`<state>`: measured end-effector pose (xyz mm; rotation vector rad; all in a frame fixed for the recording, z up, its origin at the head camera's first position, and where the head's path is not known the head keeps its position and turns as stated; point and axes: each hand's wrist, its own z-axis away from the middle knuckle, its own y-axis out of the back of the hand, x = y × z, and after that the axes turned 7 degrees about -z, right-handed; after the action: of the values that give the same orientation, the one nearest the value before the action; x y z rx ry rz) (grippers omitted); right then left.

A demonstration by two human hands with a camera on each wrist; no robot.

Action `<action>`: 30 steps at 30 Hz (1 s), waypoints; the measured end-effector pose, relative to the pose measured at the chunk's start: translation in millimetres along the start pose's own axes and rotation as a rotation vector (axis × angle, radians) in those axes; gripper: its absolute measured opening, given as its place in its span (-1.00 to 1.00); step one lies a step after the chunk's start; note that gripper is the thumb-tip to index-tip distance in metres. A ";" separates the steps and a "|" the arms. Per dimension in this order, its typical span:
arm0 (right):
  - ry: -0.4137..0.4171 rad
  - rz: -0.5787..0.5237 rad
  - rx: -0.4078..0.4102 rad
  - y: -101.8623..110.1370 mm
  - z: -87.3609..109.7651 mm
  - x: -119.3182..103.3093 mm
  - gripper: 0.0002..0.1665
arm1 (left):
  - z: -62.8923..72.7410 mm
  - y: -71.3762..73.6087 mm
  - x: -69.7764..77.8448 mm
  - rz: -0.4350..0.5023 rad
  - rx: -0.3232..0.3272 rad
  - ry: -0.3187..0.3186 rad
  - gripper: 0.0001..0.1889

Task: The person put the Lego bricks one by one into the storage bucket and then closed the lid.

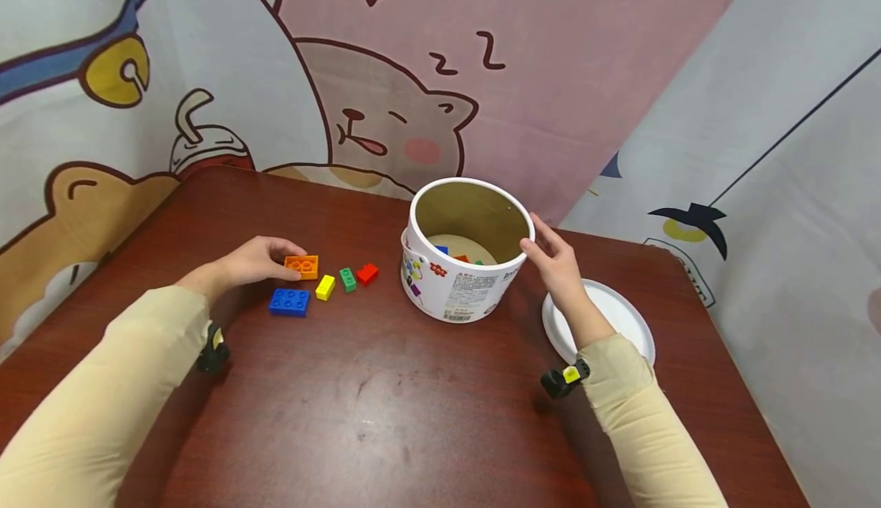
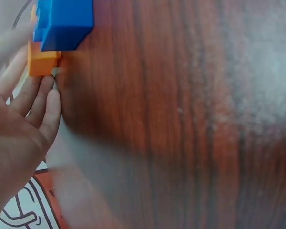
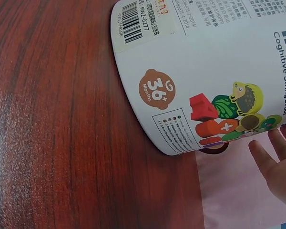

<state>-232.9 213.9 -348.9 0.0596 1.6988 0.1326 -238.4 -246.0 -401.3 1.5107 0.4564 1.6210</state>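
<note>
My left hand pinches an orange toy brick between thumb and fingers, low over the table. Close beside it lies a blue brick, which partly covers the orange one in the left wrist view. To the right sit a yellow brick, a green brick and a red brick. A white printed bucket stands without a lid, a few coloured pieces on its floor. My right hand rests against the outside of its right rim, fingers fairly straight and spread in the right wrist view.
A round white lid lies right of the bucket, partly beneath my right forearm. The dark red-brown wooden table ends at a cartoon-printed cloth behind and on both sides.
</note>
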 end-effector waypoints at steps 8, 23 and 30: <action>0.003 -0.004 0.010 0.3 2.0 1.7 -0.35 | -2.6 2.1 4.6 -0.020 0.008 -0.011 -0.55; 0.014 -0.040 0.010 -2.3 0.1 1.4 -0.36 | -0.9 9.7 24.6 0.118 0.020 -0.005 -0.56; 0.010 -0.033 0.005 -0.9 0.6 0.3 -0.36 | -1.4 14.9 37.9 0.108 0.071 -0.013 -0.53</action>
<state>-232.3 213.1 -349.3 0.0341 1.7097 0.1041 -241.2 -224.8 -366.6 1.6224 0.4356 1.6932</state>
